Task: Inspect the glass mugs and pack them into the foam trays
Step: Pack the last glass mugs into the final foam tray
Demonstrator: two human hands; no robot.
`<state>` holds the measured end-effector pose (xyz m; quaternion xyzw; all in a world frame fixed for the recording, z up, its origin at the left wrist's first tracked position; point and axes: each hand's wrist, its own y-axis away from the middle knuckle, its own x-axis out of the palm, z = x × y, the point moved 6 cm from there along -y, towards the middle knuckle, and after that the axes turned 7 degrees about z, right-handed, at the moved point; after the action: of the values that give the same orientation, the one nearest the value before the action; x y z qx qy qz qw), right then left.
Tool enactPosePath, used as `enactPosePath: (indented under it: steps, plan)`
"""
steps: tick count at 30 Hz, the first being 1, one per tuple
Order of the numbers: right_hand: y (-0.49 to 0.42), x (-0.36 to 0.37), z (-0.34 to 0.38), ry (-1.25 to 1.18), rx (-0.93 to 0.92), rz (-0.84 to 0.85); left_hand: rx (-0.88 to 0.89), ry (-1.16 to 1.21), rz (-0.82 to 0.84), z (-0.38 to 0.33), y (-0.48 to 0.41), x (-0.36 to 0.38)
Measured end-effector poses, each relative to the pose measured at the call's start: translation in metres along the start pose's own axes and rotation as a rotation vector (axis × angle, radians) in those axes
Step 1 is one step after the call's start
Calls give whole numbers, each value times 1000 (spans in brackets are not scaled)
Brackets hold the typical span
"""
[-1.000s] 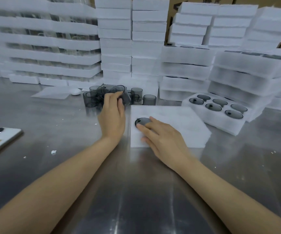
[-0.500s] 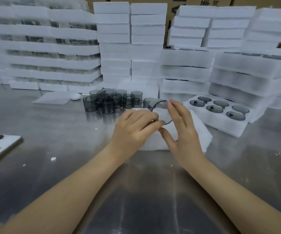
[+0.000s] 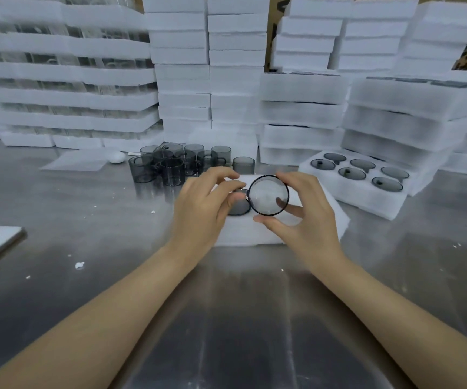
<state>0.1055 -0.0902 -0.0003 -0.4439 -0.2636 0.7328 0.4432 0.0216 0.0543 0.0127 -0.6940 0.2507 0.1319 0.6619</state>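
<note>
Both hands hold one smoky grey glass mug [image 3: 268, 195] tipped w/ its round mouth toward the camera, above the white foam tray [image 3: 325, 211] at table centre. Left hand [image 3: 202, 204] pinches it at the handle side, thumb & fingers curled; right hand [image 3: 301, 217] grips the rim, thumb under, fingers on top & behind. Another grey mug [image 3: 238, 207] sits in that tray's slot, just left of the held one. Cluster of loose grey glass mugs [image 3: 176, 164] stands behind on the steel table [image 3: 226, 318]. Filled six-slot foam tray [image 3: 364, 181] lies to the right; white foam tray stacks [image 3: 207, 66] line the back.
</note>
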Motion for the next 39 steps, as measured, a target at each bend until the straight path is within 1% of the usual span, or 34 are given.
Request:
enactPosePath:
  steps: [2,4,8,11,12,15,16,19,22,27,29,32,33,36,39]
  plan:
    - [1,1,3,37,-53,17,-35,26,-10,3,0,-2]
    - [1,2,5,58,-87,39,-26,29,-28,5,0,-4]
    - [-1,0,3,78,-4,21,-38,62,-98,5,1,-7]
    - [-1,-6,0,-84,73,-58,-69,93,-109,10,1,-6]
    - [-2,-9,-3,-179,131,-86,-76,91,-107,13,2,-5]
    - [-5,-12,-13,-560,345,-127,-106,101,-105,19,3,-4]
    - [-6,-13,-15,-630,385,-134,-118,108,-102,21,4,-4]
    - [-7,-12,-15,-665,447,-125,-157,148,-93,25,4,-3]
    - [-7,-15,-12,-554,417,-122,-184,169,-82,27,4,-4]
    - [-5,-26,-17,-215,372,-152,-233,204,-67,27,5,-3]
    - [-4,-26,-18,-51,341,-117,-237,200,-53,27,5,-3]
    - [-4,-21,-15,262,247,-1,-216,197,-32,25,6,0]
    - [-5,-20,-13,339,221,15,-217,201,-27,25,6,1]
    - [-9,-13,-6,440,174,11,-233,208,-38,25,5,3]
    - [-13,-2,1,566,93,57,-233,209,-41,25,5,5]
